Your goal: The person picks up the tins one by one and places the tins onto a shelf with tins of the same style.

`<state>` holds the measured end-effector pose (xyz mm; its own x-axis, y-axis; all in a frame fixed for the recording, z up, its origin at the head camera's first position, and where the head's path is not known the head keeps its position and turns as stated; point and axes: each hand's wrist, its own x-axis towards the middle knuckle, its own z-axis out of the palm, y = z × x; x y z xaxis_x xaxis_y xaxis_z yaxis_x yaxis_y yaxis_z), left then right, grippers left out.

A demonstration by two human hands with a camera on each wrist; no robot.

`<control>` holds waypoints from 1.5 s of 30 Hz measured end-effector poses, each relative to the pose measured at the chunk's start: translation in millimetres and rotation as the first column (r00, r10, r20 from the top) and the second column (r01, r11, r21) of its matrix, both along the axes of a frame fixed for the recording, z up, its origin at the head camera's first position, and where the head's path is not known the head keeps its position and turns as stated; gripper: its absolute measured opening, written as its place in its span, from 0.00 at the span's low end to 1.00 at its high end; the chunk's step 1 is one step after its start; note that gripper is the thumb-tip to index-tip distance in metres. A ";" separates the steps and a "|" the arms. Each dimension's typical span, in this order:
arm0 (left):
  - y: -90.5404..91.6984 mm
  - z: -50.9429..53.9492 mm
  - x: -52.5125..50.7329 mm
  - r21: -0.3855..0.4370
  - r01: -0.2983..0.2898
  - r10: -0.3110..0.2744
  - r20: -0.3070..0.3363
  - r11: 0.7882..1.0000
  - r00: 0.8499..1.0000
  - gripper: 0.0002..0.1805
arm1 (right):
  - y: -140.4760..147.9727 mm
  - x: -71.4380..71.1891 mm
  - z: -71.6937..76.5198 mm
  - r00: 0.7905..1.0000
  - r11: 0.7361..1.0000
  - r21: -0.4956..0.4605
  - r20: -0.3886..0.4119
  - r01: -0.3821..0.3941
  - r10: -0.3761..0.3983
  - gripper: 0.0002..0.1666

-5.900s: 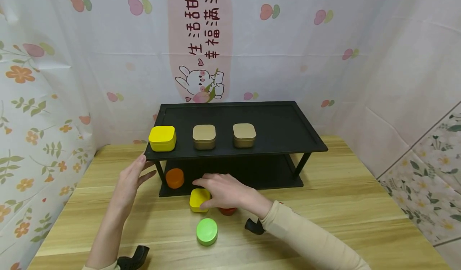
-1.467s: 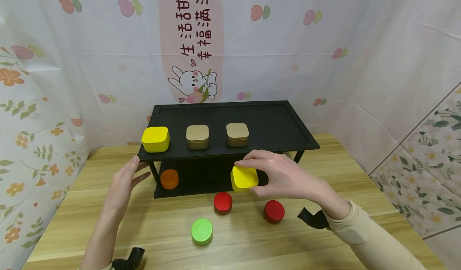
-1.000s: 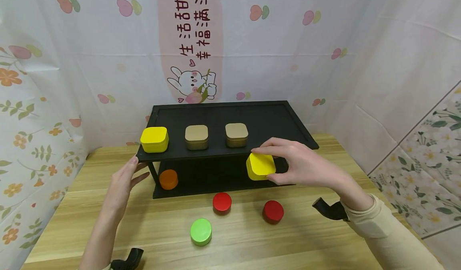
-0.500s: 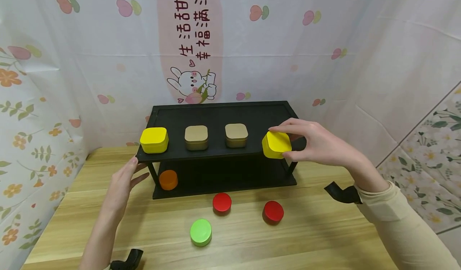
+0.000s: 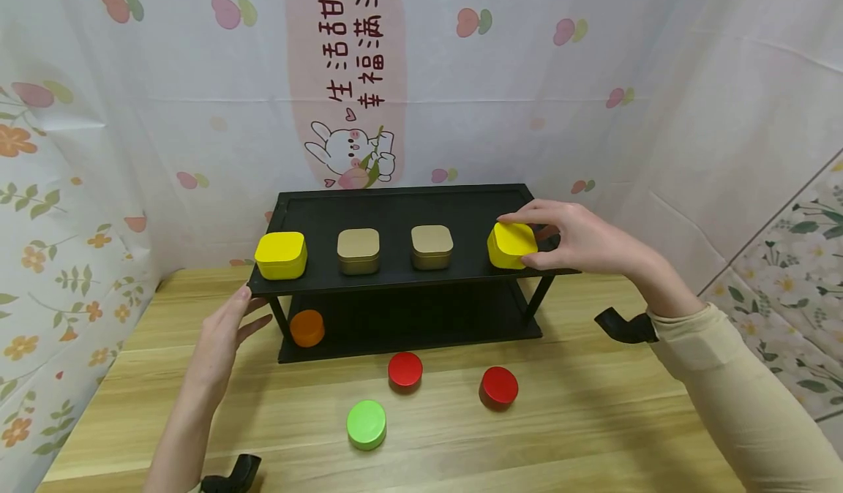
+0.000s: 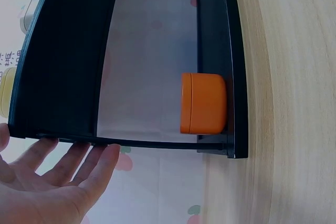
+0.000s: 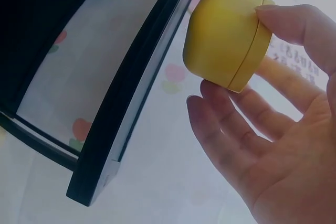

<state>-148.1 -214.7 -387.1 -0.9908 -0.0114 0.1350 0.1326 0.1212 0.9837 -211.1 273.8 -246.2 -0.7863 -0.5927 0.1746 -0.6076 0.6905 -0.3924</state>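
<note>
My right hand (image 5: 579,238) pinches a yellow square lidded box (image 5: 511,246) between thumb and fingers. In the right wrist view, that box (image 7: 226,35) hangs just off the top board, with a gap below it. My left hand (image 5: 217,339) lies against the left front corner of the black two-tier shelf (image 5: 408,284). Its fairly straight fingers (image 6: 107,158) touch the side edge in the left wrist view. On the top board stand another yellow box (image 5: 281,256) and two gold boxes (image 5: 358,251) (image 5: 432,247), in a row.
An orange round box (image 5: 306,328) sits at the left of the lower shelf. Two red round boxes (image 5: 405,371) (image 5: 498,387) and a green round box (image 5: 366,425) stand on the wooden table (image 5: 560,434) in front. A printed curtain (image 5: 500,98) hangs behind.
My right hand has picked the yellow box up from the table, carried it right, then raised it over the top board's right front part. My left hand stays at the shelf corner.
</note>
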 end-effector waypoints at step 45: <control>0.9 1.4 -0.5 -0.013 -0.010 0.011 0.011 1.000 1.000 0.36 | 0.6 -34.6 -2.4 0.987 0.996 0.064 0.152 -0.059 0.049 0.33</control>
